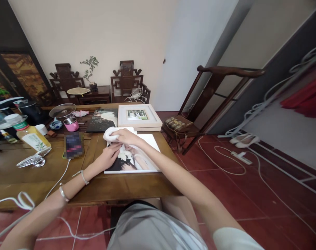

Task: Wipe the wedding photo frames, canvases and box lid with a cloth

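Note:
A large photo print [144,161], like a flat panel or album with a white border, lies at the table's front edge. My right hand [128,137] is closed on a bunched white cloth [110,133] at the print's far left corner. My left hand [110,155] lies with fingers stretched over the print's left edge, just below the cloth. Both hands hide part of the picture.
Behind stand a white framed picture [152,118] and a dark photo panel [103,119]. Scissors [35,159], a yellow bottle [34,137], a pink cup [71,125] and a blurred phone-like device [73,145] with a cable are left. A wooden chair [212,86] stands right.

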{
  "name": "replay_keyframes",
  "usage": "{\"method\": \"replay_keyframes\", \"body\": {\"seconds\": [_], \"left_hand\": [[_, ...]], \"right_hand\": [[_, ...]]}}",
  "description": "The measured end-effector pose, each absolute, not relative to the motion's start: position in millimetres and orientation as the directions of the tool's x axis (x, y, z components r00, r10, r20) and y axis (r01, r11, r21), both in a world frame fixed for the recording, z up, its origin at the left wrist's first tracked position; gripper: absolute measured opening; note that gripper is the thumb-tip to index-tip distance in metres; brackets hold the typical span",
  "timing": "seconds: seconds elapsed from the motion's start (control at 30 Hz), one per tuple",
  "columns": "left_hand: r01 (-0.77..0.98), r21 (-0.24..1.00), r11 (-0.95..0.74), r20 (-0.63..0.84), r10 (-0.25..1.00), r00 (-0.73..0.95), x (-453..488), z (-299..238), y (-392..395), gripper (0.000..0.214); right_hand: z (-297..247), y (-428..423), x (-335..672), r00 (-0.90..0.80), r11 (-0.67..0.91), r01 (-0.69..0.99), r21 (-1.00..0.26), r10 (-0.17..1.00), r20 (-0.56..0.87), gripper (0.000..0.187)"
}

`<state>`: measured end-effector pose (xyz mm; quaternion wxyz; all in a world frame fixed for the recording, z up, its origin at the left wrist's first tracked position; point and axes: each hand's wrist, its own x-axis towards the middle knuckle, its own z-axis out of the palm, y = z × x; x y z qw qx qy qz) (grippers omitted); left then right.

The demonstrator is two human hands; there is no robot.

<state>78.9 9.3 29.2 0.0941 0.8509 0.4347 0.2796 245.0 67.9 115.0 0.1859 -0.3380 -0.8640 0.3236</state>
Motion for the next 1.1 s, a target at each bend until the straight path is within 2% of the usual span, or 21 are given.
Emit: {"method": "replay_keyframes", "body": {"seconds": [0.13, 0.23, 0.3, 0.53, 0.77, 0.97, 1.1], "left_hand": [[0.674, 0.415, -0.611, 0.406, 0.787, 0.464, 79, 27, 11, 0.040], [0.668, 0.418, -0.615, 0.404, 0.785, 0.470, 79, 27, 11, 0.043], [0.677, 0.417, -0.606, 0.385, 0.793, 0.472, 80, 29, 10, 0.044], [0.717, 0.404, -0.568, 0.337, 0.821, 0.461, 80, 32, 9, 0.045], [0.725, 0.393, -0.565, 0.342, 0.822, 0.455, 80, 28, 10, 0.047], [0.728, 0.385, -0.566, 0.337, 0.821, 0.460, 79, 29, 10, 0.046], [0.720, 0.377, -0.582, 0.341, 0.810, 0.476, 79, 30, 10, 0.045]], "right_hand": [[107, 65, 261, -0.656, 0.519, 0.507, -0.688, 0.750, 0.082, 0.051], [96, 71, 296, -0.639, 0.603, 0.536, -0.591, 0.747, 0.183, 0.051], [91, 75, 322, -0.604, 0.601, 0.576, -0.554, 0.770, 0.206, 0.051], [86, 74, 386, -0.516, 0.523, 0.675, -0.520, 0.839, 0.174, 0.050], [68, 11, 400, -0.652, 0.670, 0.646, -0.366, 0.733, 0.191, 0.055], [80, -70, 414, -0.756, 0.727, 0.570, -0.383, 0.647, 0.103, 0.059], [86, -82, 418, -0.775, 0.739, 0.559, -0.377, 0.627, 0.078, 0.061]]}}
